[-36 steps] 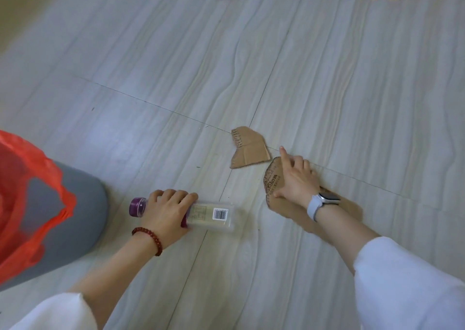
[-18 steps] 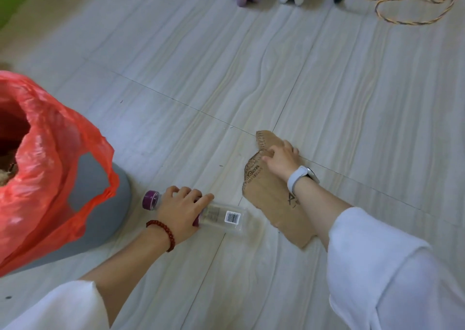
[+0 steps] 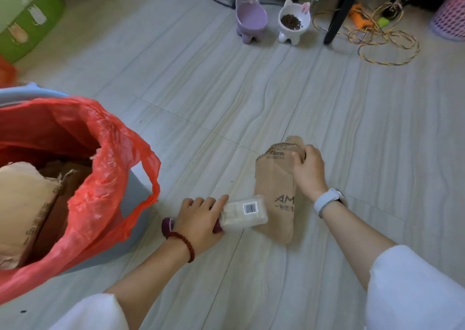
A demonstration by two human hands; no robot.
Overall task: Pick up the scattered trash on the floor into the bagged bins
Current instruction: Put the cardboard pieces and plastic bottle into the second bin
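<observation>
Left hand (image 3: 201,219) grips the clear purple-capped plastic bottle (image 3: 239,212) lying lengthwise, cap toward the red-bagged grey bin (image 3: 83,179) nearby; right hand (image 3: 308,171) pinches the brown cardboard piece (image 3: 275,189), raised on edge just beside the bottle.

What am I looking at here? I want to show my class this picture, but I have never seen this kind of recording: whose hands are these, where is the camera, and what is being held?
There is no machine: a person wears a camera on the head, looking down at their own two hands. The left hand has its grip on a plastic bottle with a purple cap, lying on the floor. The right hand holds brown cardboard pieces, tilted up off the floor. At left stands a bin lined with a red bag, already holding cardboard. Further back are two pet bowls and a coiled cord.
</observation>
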